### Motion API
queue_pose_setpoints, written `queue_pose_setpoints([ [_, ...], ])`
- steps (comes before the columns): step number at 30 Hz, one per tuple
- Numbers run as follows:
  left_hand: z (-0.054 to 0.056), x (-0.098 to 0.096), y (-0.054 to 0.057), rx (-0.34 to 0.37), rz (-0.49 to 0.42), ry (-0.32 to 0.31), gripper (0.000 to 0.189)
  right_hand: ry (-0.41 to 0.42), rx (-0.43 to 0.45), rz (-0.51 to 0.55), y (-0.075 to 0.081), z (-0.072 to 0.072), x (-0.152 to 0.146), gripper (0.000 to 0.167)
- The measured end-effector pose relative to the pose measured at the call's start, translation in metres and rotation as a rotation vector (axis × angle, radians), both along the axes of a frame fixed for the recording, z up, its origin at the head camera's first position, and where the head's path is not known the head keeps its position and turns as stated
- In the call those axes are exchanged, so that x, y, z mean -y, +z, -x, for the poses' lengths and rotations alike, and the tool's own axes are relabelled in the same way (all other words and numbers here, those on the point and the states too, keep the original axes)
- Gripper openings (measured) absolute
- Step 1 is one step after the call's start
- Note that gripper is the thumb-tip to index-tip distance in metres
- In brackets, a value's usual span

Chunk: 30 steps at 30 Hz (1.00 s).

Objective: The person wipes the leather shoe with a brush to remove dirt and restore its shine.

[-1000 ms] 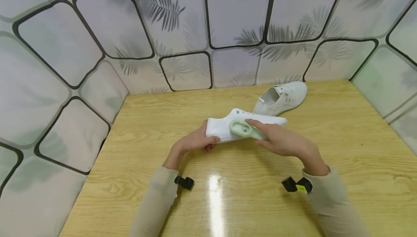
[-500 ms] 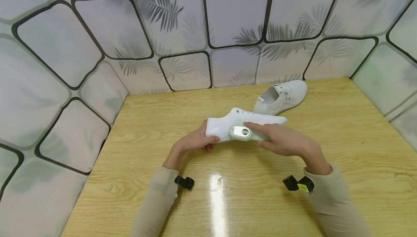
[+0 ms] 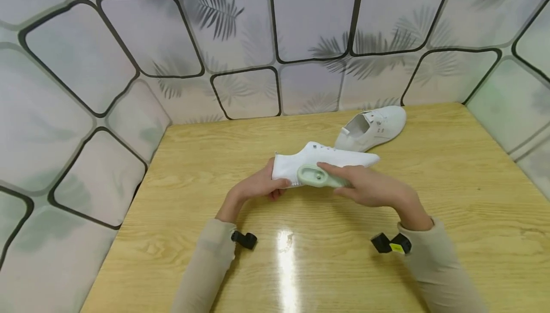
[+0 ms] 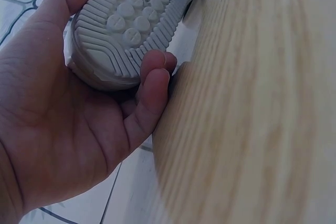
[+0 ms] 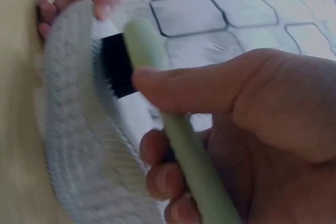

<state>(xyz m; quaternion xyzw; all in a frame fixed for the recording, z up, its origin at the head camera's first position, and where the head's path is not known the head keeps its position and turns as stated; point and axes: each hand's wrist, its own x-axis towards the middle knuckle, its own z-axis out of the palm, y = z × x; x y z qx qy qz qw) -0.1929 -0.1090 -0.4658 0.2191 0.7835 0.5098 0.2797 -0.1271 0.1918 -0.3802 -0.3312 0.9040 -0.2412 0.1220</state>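
My left hand grips a white sneaker by its heel, the shoe lying on its side with the toe to the right. Its ridged, studded sole faces me in the left wrist view, with thumb and fingers wrapped round the heel end. In my right hand is a pale green shoe brush, held by its handle. Dark bristles press against the shoe's side just above the sole edge in the right wrist view, and the thumb lies along the brush's back.
A second white sneaker stands upright behind the held one, towards the back right of the wooden table. Patterned wall covering rises along the table's back and sides.
The brush has moved slightly left and down along the shoe's side towards the heel, tilting as it went. My left hand and the sneaker have stayed in place.
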Motion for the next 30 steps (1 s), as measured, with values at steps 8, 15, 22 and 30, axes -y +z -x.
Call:
queue_pose_setpoints([
  [8,0.001,-0.001,0.001,0.018,0.027,0.01,0.059,-0.098,-0.113,-0.019,0.001,0.002,-0.011,0.064],
  [15,0.001,0.0,0.001,0.008,0.024,0.009,0.057,-0.115,-0.099,-0.072,-0.007,0.003,0.018,0.065],
  [22,0.001,0.0,0.003,0.024,0.037,0.023,0.059,-0.156,-0.149,-0.126,0.006,-0.001,0.0,0.063],
  [30,0.0,0.0,0.002,0.011,0.01,0.015,0.057,-0.206,-0.185,-0.145,-0.006,0.004,0.02,0.063],
])
